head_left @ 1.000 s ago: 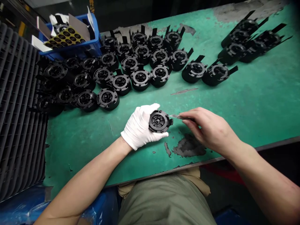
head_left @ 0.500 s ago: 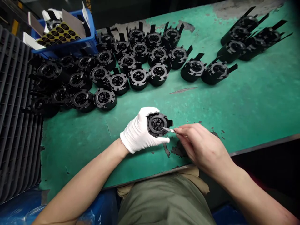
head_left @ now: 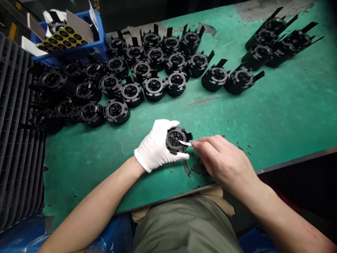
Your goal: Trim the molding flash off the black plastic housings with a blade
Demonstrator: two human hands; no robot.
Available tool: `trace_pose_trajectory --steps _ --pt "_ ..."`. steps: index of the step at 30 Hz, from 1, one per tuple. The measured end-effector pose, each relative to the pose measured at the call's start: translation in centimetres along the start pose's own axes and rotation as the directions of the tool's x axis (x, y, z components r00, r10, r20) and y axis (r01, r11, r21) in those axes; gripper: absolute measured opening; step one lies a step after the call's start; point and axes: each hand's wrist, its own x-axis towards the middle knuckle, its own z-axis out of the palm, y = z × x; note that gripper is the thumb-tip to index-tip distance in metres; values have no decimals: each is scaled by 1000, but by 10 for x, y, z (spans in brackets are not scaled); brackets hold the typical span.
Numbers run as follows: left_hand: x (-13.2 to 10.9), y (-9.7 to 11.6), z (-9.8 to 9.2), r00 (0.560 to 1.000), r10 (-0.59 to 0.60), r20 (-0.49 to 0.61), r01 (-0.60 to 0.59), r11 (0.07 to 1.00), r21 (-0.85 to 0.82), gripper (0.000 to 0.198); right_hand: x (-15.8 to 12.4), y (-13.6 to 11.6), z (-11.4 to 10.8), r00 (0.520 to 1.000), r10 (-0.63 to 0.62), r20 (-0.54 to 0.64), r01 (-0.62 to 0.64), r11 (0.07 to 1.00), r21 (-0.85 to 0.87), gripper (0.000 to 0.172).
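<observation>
My left hand (head_left: 155, 146), in a white glove, is wrapped round a round black plastic housing (head_left: 176, 140) above the front of the green table. Its ringed face is turned up toward me, and a short tab sticks out on its right. My bare right hand (head_left: 223, 154) pinches a thin pointed metal blade (head_left: 185, 143), which looks like a small knife. The blade's tip lies over the middle of the housing's face; whether it touches cannot be made out. Its handle is hidden in my fingers.
Several similar black housings (head_left: 130, 92) stand in rows at the left and middle of the green table (head_left: 237, 116). Another group (head_left: 259, 54) is at the back right. A blue bin (head_left: 101, 33) holds a yellow sticker sheet (head_left: 63, 38). A dark ribbed rack (head_left: 19, 133) borders the left.
The blade and my right hand have shifted slightly left, bringing the tip nearer the centre of the housing. My left hand keeps its hold; the whole view has shifted a little.
</observation>
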Motion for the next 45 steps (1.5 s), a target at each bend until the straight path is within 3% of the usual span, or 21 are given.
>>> trace_pose_trajectory --steps 14,18,23,27,30,32,35,38,41,45 --pt "0 2 1 999 22 -40 -21 999 34 106 3 -9 -4 999 36 25 -33 994 -101 14" --pt "0 2 1 997 37 -74 -36 999 20 105 2 -10 0 998 64 -27 -67 991 -119 14" --pt "3 1 -12 994 -98 51 103 987 -120 101 -7 -2 1 992 110 -69 -99 984 148 26" --pt "3 2 -23 974 -98 205 148 958 -244 73 -12 9 -4 979 180 -96 -160 971 180 30" --pt "2 3 -24 973 -139 184 193 926 -324 52 -11 19 -9 969 213 -129 -196 972 132 25" --pt "1 2 -24 972 -198 128 232 898 -373 52 -10 25 -12 972 211 -102 -199 973 121 23" --pt "1 2 -24 977 -189 97 212 899 -383 86 -8 34 -14 988 156 12 -156 977 146 24" --pt "2 3 -23 985 -68 159 107 962 -249 123 -4 45 -11 998 4 62 -15 982 186 27" --pt "4 3 -21 970 17 242 18 990 -141 118 3 58 -6 983 -174 57 161 969 186 28" --pt "5 1 -22 961 75 266 -40 990 -134 112 17 67 1 957 -287 50 276 947 165 30"
